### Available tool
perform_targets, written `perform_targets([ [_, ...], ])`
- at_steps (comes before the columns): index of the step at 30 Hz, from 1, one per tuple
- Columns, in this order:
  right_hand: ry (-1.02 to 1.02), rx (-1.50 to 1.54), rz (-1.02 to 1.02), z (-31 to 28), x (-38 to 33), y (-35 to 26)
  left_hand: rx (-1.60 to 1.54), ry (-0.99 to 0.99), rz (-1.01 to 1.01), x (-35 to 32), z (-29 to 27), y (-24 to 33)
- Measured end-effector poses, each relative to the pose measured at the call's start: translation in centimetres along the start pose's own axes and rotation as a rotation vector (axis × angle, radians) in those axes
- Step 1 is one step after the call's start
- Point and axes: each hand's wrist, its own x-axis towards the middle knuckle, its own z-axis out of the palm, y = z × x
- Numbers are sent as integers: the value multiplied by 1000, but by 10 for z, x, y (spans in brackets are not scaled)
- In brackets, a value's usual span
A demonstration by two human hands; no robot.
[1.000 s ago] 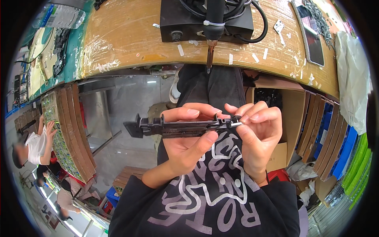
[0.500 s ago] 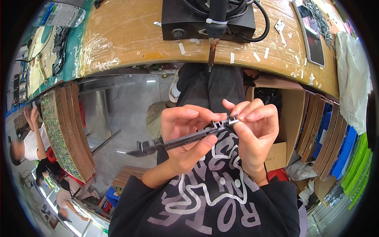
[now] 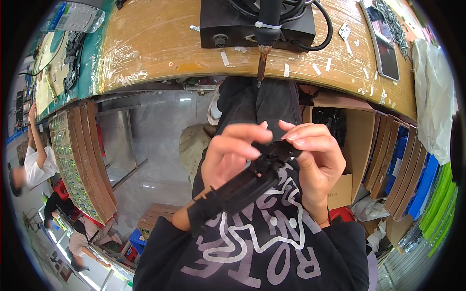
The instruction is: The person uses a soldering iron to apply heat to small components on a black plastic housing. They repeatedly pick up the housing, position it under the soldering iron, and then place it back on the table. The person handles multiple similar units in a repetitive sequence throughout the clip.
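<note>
1. At the far left edge I see another person in a white shirt [image 3: 33,167], with one arm raised up. This person is well apart from me.

2. Next to that, a stack of flat brown boards [image 3: 82,160] stands on its edge, under the left end of the wooden workbench [image 3: 160,53]. The bench top is covered with shiny clear tape.

3. My left hand [image 3: 228,157] is in front of my chest. It is closed around the long black plastic part [image 3: 242,186]: the fingers go over its upper end and the thumb is below it.

4. The black part is tilted. Its lower end points down to the left, near my left forearm, and its upper end is up to the right, between my two hands. It lies over my black sweater with the white print.

5. My right hand [image 3: 315,162] takes the upper end of the same part from the right side. The fingertips [image 3: 293,137] are pressed on the top of it, just beside the fingers of my left hand. So both hands hold one thing.

6. On the bench above my hands is a black box [image 3: 228,22] with cables, and a tool with a metal tip [image 3: 262,60] hangs over the bench edge.

7. At the right, an open cardboard box [image 3: 357,140] holds dark parts, and beside it stand blue and green trays [image 3: 427,194].
</note>
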Motion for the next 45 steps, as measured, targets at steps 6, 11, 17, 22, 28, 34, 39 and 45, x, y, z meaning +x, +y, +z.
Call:
perform_targets([
  [6,-123,7,-63,-9,3,15,-306,74,-807,3,-25,-1],
  [11,-188,-90,-30,-11,2,22,-455,-101,-1016,7,-26,8],
  [17,-37,-164,136,-3,-1,33,-177,-93,-826,14,-28,-1],
  [22,65,159,682,-3,0,28,225,182,-574,25,-21,-13],
  [28,-3,190,768,3,-7,22,280,222,-527,37,-21,-16],
  [34,27,180,734,2,-6,20,293,204,-472,40,-18,-18],
  [39,33,192,709,2,-7,18,249,216,-491,39,-15,-16],
  [45,39,202,702,3,-6,17,225,230,-504,41,-14,-15],
])
